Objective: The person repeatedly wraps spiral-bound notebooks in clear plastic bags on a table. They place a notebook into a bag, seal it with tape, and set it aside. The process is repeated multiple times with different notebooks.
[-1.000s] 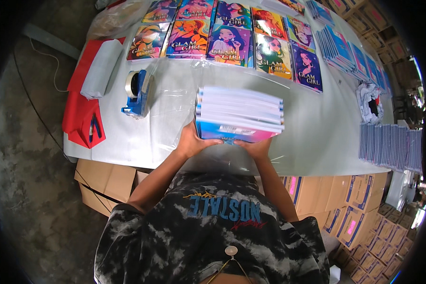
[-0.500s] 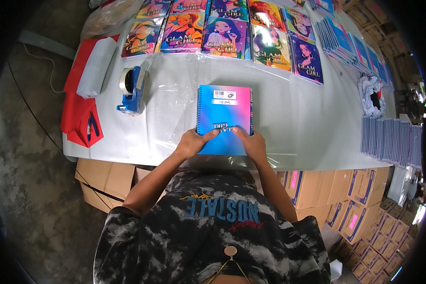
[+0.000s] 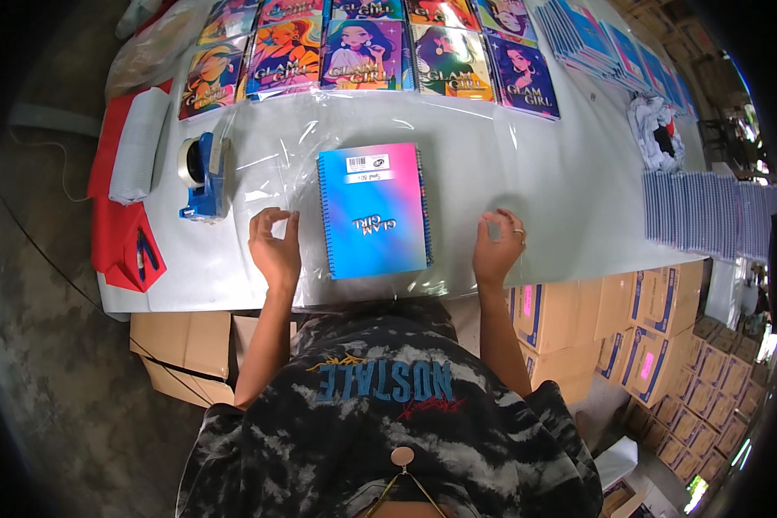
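A spiral notebook (image 3: pixel 373 246) with a blue and pink cover lies on the table between my hands, its coil on the left. Clear plastic film (image 3: pixel 309 268) spreads under and around it, showing mainly as glints and creases. To the notebook's left, my left hand (image 3: pixel 276 250) is closed in a pinch at the film, thumb against curled fingers. On the other side, my right hand (image 3: pixel 498 250), with a ring on one finger, is pinched in a similar way at the film. Neither hand touches the notebook. The film between the fingertips is hardly visible.
A blue tape dispenser (image 3: pixel 205 177) stands on the left, beside a red pouch (image 3: pixel 138 246) with pens. Rows of colourful notebooks (image 3: pixel 363 56) lie at the back. Notebook stacks (image 3: pixel 699 211) and crumpled material (image 3: pixel 656 134) are at right. Cardboard boxes (image 3: pixel 561 324) stand below the table edge.
Both hands have let go of the notebook and moved apart to its two sides. The notebook stays lying on the film. The whole view has shifted slightly.
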Demonstrator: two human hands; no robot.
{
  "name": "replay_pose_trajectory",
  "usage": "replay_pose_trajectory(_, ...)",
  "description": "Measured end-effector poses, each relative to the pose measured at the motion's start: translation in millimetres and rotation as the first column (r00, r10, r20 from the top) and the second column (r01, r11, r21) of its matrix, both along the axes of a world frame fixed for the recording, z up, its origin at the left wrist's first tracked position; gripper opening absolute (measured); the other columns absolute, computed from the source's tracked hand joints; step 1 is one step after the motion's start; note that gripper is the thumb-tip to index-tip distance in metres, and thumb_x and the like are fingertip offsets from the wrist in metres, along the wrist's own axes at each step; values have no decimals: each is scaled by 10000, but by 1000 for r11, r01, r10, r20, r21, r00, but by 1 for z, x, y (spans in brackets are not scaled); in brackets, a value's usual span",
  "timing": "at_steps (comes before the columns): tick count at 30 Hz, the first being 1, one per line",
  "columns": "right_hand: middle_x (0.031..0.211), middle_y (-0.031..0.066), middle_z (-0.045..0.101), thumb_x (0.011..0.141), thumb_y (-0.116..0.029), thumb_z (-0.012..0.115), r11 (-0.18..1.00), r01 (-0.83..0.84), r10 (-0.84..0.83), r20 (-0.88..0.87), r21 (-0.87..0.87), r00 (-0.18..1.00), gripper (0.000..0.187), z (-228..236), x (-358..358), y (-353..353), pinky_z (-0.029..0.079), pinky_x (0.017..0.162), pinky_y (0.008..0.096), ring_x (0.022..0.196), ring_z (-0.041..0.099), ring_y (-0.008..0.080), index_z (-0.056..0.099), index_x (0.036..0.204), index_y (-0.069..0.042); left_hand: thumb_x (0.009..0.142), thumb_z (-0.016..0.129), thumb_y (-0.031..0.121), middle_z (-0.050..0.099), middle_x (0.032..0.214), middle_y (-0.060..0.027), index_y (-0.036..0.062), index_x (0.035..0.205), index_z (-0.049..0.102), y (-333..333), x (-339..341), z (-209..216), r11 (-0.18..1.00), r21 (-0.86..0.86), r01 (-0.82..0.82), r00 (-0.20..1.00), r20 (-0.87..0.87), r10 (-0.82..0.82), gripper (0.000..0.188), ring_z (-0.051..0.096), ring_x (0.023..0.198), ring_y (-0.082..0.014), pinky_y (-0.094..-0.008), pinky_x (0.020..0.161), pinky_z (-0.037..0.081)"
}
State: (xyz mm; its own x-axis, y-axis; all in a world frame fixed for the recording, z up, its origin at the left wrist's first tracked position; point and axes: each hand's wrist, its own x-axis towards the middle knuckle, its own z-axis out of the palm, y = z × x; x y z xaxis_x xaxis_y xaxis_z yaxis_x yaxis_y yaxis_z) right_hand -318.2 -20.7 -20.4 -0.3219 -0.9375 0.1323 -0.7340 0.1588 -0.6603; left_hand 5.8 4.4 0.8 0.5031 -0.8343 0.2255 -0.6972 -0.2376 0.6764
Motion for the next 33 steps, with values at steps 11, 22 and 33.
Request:
replay_pose_trajectory(11, 1083, 110, 555, 753, -153, 700, 999, -16, 13, -78, -34, 997, 413, -15, -44, -2, 408, 859, 358, 927, 552, 281, 523, 1107, -34, 862, 627, 312, 606, 692, -49, 1, 810, 602, 17, 32, 60, 738, 388, 552, 631, -773, -66, 316, 537, 577, -95, -225, 529, 406)
replay_pose_trajectory(22, 724, 70, 597, 740, -237, 732, 664, -391, -82, 583, 637, 808, 475, 63, -105, 11, 437, 548, 245, 576, 560, 129, 561, 1073, 56, 872, 613, 194, 560, 752, -31, 21, 855, 541, 46, 29, 53, 674, 334, 659, 591, -785, -189, 188, 523, 616, -89, -227, 584, 427)
replay_pose_trajectory(33, 702, 56, 569, 752, -190, 694, 907, -165, 107, 167, 386, 980, 253, 40, -109, 1, 452, 615, 280, 625, 550, 149, 624, 881, 16, 892, 577, 278, 584, 784, -63, 26, 894, 539, 42, 54, 52, 705, 356, 613, 505, -863, -3, 254, 589, 668, -120, -218, 579, 458)
